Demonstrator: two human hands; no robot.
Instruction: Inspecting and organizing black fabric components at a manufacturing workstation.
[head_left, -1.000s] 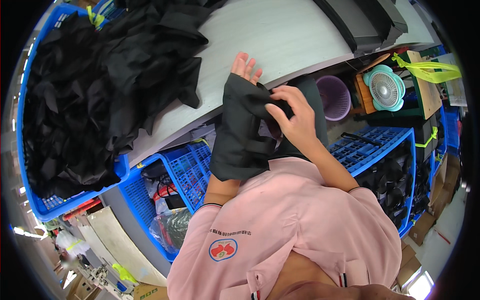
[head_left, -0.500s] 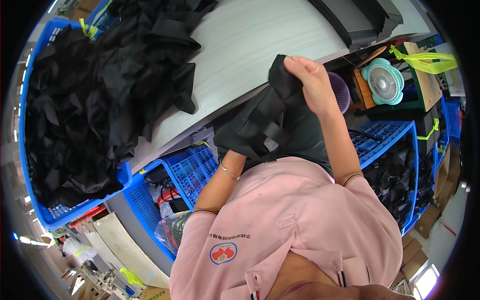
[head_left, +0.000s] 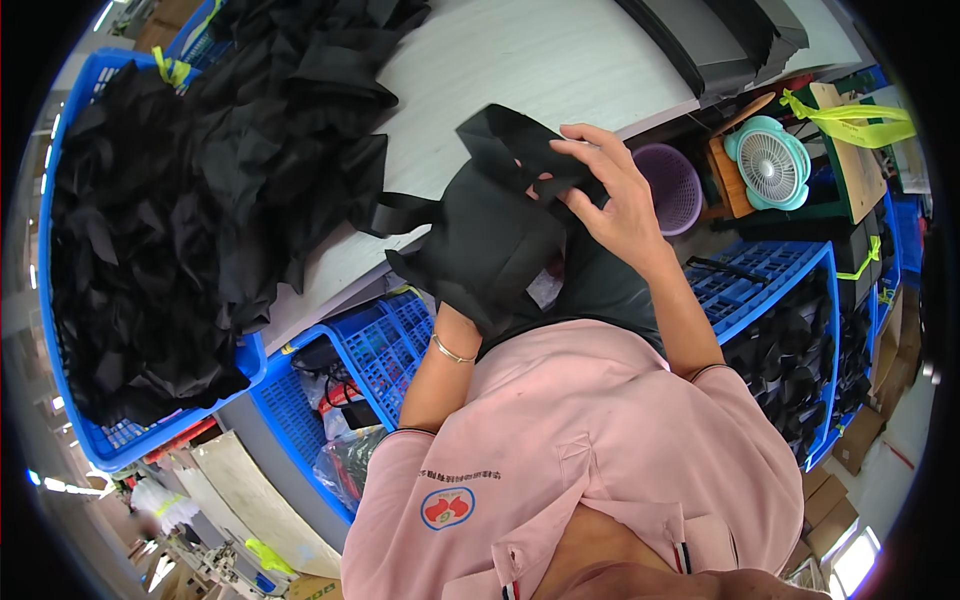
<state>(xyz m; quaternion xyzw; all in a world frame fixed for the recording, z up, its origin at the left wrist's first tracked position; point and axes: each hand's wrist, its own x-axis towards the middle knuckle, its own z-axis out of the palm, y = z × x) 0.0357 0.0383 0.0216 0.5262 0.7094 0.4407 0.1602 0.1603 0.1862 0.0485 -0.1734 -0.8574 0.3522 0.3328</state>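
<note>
A black fabric piece [head_left: 480,215] with strap-like strips, shaped like a bag, is held up in front of my lap, over the table edge. My left hand goes into or behind this cloth; only the wrist with a bracelet [head_left: 453,348] shows plainly. Small skin-coloured patches peek through gaps near the cloth's top, perhaps left fingertips. At the cloth's right side is my right hand [head_left: 618,200], thumb and fingers spread apart, fingertips at or touching the fabric. A large heap of similar black cloth [head_left: 150,240] lies to the left, partly on the table.
The heap fills a blue basket [head_left: 258,358] beside the pale table [head_left: 490,60]. Dark flat panels [head_left: 700,45] lie at the far right. Below are a purple bin [head_left: 668,190], a turquoise fan [head_left: 768,165], and blue crates [head_left: 760,285] on both sides.
My right hand has let go of the cloth's upper corner and opened, moving slightly down. The cloth has shifted left and spread, its strips now sticking out.
</note>
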